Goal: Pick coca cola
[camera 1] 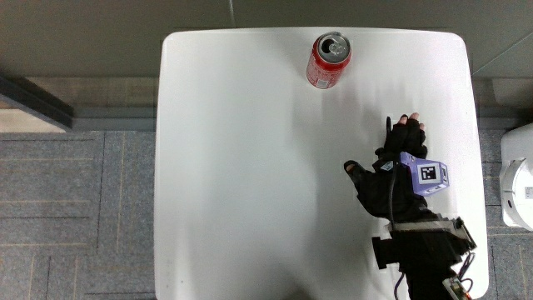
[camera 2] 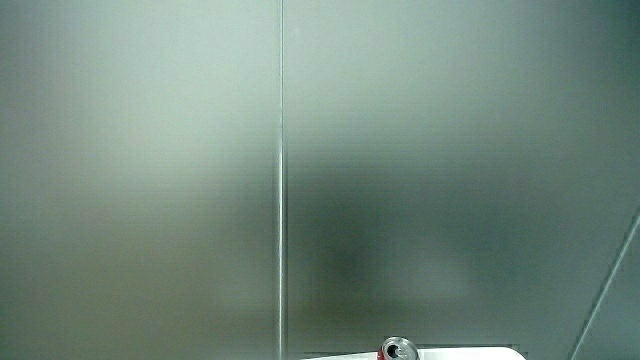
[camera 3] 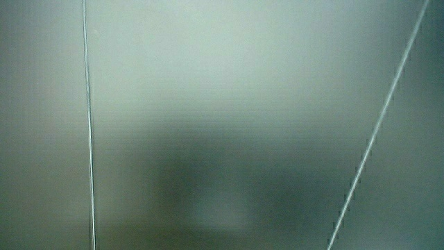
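Observation:
A red Coca-Cola can (camera 1: 329, 60) stands upright on the white table (camera 1: 250, 183), close to the table's edge farthest from the person. The can's silver top (camera 2: 398, 349) also peeks into a side view; otherwise both side views show mostly a pale wall. The gloved hand (camera 1: 400, 162) rests over the table near its side edge, much nearer to the person than the can. It is apart from the can and holds nothing. A purple patterned cube (camera 1: 425, 173) sits on its back. Its fingers look relaxed, slightly curled.
A white appliance (camera 1: 518, 179) stands on the floor beside the table. Grey carpet tiles (camera 1: 75, 217) surround the table. A dark strip (camera 1: 33, 100) runs along the floor by the wall.

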Tool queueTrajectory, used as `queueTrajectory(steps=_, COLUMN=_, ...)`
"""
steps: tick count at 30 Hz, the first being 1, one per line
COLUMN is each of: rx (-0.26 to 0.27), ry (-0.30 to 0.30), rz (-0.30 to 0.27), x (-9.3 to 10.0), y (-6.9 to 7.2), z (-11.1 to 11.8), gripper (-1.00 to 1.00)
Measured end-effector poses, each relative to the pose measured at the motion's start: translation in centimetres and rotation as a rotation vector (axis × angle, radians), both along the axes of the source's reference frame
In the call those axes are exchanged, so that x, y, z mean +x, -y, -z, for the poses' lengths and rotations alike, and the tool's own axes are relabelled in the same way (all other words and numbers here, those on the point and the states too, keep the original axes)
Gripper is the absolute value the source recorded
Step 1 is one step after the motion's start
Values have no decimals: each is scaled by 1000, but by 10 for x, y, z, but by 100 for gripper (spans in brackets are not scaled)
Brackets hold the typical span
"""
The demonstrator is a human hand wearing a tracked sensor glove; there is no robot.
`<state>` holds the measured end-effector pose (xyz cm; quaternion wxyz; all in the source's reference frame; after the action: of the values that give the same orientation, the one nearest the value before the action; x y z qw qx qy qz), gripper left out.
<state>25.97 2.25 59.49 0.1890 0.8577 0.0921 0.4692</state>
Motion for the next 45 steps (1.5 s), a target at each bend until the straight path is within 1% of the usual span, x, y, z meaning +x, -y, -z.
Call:
queueTrajectory(steps=5, rx=14, ry=71, rz=-34, x=-1, y=16, z=-9, gripper=0)
queueTrajectory(steps=7, rx=74, ry=138, rz=-27, x=0, y=21, z=-19, gripper=0)
queueTrajectory(steps=9, rx=106, ry=163, rz=-44, x=-1, y=25, z=-23, gripper=0)
queueTrajectory(steps=12, rx=92, ry=169, rz=-71, x=2, y=32, z=-32, gripper=0)
queueTrajectory(steps=14, rx=74, ry=221, rz=-94, x=0, y=37, z=-32, gripper=0)
queueTrajectory(steps=15, rx=85, ry=210, rz=-93, x=2, y=41, z=-38, gripper=0)
queueTrajectory(steps=16, rx=108, ry=265, rz=-93, x=-2, y=44, z=-33, gripper=0)
queueTrajectory(steps=20, rx=126, ry=294, rz=-114, x=-3, y=54, z=-33, gripper=0)
queueTrajectory(steps=22, rx=138, ry=322, rz=-118, x=-4, y=57, z=-31, gripper=0)
queueTrajectory(steps=23, rx=146, ry=323, rz=-109, x=-3, y=59, z=-33, gripper=0)
queueTrajectory(steps=24, rx=136, ry=333, rz=-123, x=-2, y=61, z=-33, gripper=0)
queueTrajectory(steps=25, rx=124, ry=321, rz=-130, x=-3, y=62, z=-29, gripper=0)
queueTrajectory(steps=26, rx=128, ry=347, rz=-127, x=-3, y=63, z=-28, gripper=0)
queueTrajectory(steps=27, rx=148, ry=363, rz=-127, x=-3, y=64, z=-28, gripper=0)
queueTrajectory(steps=30, rx=144, ry=349, rz=-123, x=0, y=66, z=-29, gripper=0)
queueTrajectory(steps=31, rx=140, ry=332, rz=-128, x=0, y=67, z=-29, gripper=0)
queueTrajectory(steps=32, rx=160, ry=354, rz=-122, x=0, y=67, z=-30, gripper=0)
queueTrajectory(steps=33, rx=155, ry=336, rz=-124, x=-1, y=67, z=-29, gripper=0)
queueTrajectory(steps=34, rx=161, ry=348, rz=-125, x=-4, y=67, z=-25, gripper=0)
queueTrajectory(steps=35, rx=152, ry=328, rz=-125, x=-4, y=66, z=-25, gripper=0)
queueTrajectory(steps=36, rx=162, ry=316, rz=-127, x=-4, y=66, z=-26, gripper=0)
queueTrajectory(steps=37, rx=157, ry=288, rz=-127, x=-2, y=67, z=-29, gripper=0)
queueTrajectory(steps=38, rx=160, ry=297, rz=-135, x=-4, y=67, z=-24, gripper=0)
queueTrajectory(steps=39, rx=164, ry=264, rz=-139, x=-3, y=67, z=-24, gripper=4)
queueTrajectory(steps=40, rx=192, ry=263, rz=-135, x=-3, y=68, z=-23, gripper=8)
queueTrajectory(steps=41, rx=182, ry=246, rz=-148, x=-4, y=67, z=-19, gripper=12)
queueTrajectory(steps=42, rx=192, ry=217, rz=-154, x=-3, y=67, z=-20, gripper=17)
queueTrajectory(steps=43, rx=185, ry=213, rz=-170, x=-4, y=67, z=-16, gripper=21)
queueTrajectory(steps=44, rx=214, ry=224, rz=-174, x=-4, y=67, z=-17, gripper=25)
queueTrajectory(steps=45, rx=196, ry=217, rz=-186, x=-4, y=66, z=-15, gripper=29)
